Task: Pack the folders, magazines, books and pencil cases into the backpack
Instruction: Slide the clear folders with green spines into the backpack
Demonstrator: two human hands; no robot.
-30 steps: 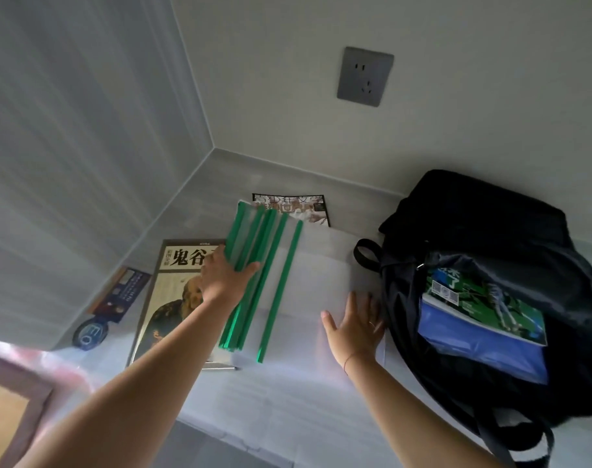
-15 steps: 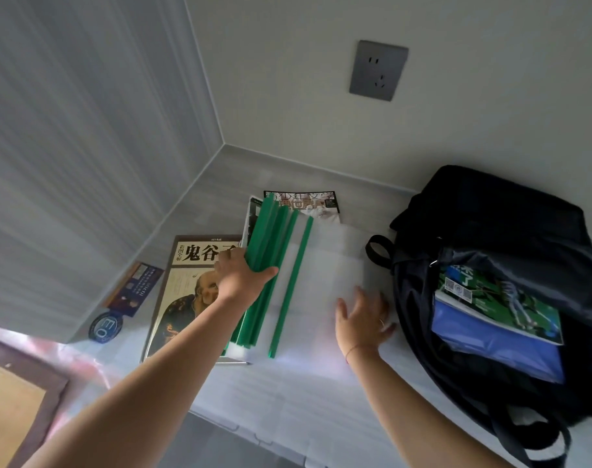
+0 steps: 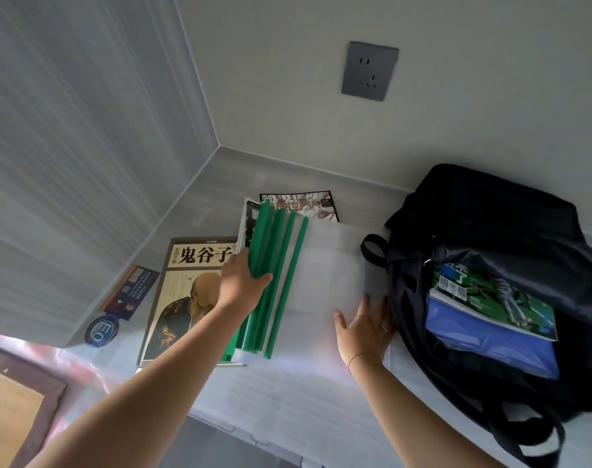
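Note:
Several clear folders with green spines (image 3: 281, 275) lie stacked in the middle of the white table. My left hand (image 3: 242, 282) grips their green spine edges on the left. My right hand (image 3: 364, 327) lies flat, fingers spread, on the folders' clear right edge. A brown-covered book (image 3: 183, 298) lies to the left, partly under the folders. A magazine (image 3: 299, 206) sticks out behind them. The open black backpack (image 3: 497, 251) lies on the right, with a green magazine (image 3: 490, 302) and a blue folder (image 3: 490, 346) inside its mouth.
A dark bookmark-like card (image 3: 131, 288) and a round blue badge (image 3: 102, 329) lie at the far left by the wall. A grey wall socket (image 3: 369, 70) is above. The table's front edge (image 3: 240, 430) runs below my forearms; wooden floor (image 3: 7, 400) shows at the lower left.
My left hand has pushed the green spines closer together into a tighter stack. My right hand has stayed on the folders' right edge. The camera has tilted a little.

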